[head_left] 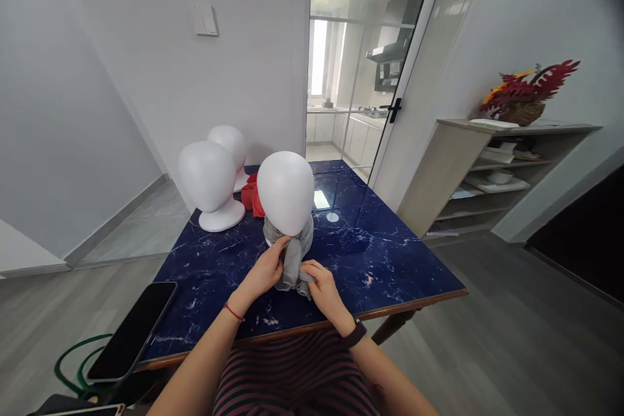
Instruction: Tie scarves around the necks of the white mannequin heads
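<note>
A white foam mannequin head (285,192) stands on the dark blue marble table (390,253) in front of me, with a grey scarf (295,253) wrapped around its neck. My left hand (266,268) pinches the hanging scarf ends just below the neck. My right hand (319,283) grips the lower end of the same scarf, close to the table top. Both hands touch the cloth side by side.
Two more white mannequin heads (208,182) (229,143) stand at the table's far left, with red cloth (252,195) behind the near one. A black phone (132,330) lies at the front left corner. A shelf (487,162) with a flower basket (524,101) is to the right.
</note>
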Motion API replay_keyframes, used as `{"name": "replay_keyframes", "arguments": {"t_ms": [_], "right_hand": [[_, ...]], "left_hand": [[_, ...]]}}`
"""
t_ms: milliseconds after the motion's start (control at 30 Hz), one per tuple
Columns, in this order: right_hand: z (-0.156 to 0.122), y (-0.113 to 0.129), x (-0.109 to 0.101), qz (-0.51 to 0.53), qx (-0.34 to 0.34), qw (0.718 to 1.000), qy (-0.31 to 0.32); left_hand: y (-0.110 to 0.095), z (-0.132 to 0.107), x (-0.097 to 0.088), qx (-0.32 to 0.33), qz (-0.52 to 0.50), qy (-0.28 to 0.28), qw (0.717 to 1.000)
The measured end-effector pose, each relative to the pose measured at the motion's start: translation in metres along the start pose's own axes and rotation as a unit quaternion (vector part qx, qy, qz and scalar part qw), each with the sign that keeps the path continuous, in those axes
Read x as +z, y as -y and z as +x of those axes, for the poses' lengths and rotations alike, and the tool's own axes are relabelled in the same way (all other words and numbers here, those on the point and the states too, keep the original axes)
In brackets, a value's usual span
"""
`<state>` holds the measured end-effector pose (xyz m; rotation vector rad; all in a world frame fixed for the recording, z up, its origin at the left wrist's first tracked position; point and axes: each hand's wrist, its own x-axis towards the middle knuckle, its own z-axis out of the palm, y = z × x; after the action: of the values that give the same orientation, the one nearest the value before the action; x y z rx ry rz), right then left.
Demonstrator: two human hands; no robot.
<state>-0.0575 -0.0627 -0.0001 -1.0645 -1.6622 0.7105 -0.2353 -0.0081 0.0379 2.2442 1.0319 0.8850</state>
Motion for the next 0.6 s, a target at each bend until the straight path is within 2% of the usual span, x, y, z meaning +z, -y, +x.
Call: {"name": "replay_keyframes", "arguments": {"t_ms": [67, 167, 267, 433, 533, 600], "right_hand": [[0.000, 0.002, -0.001, 0.018, -0.006, 1.000, 0.004], [0.001, 0.004, -0.001, 0.049, -0.014, 0.999, 0.011], [0.002, 0.006, -0.002, 0.070, -0.016, 0.997, 0.024], [0.001, 0.010, -0.005, 0.105, 0.012, 0.993, 0.044], [0.001, 0.006, -0.004, 0.181, 0.087, 0.979, -0.018], [0.004, 0.001, 0.000, 0.269, 0.166, 0.944, -0.094]], "left_hand": [[0.006, -0.001, 0.002, 0.051, 0.067, 0.004, 0.996], [0.008, -0.002, 0.003, 0.108, 0.138, 0.048, 0.983], [0.008, 0.001, 0.004, 0.108, 0.183, 0.071, 0.975], [0.014, 0.004, 0.013, 0.087, 0.205, 0.029, 0.974], [0.021, 0.002, 0.020, 0.071, 0.169, -0.008, 0.983], [0.024, 0.000, 0.025, 0.052, 0.126, -0.041, 0.990]]}}
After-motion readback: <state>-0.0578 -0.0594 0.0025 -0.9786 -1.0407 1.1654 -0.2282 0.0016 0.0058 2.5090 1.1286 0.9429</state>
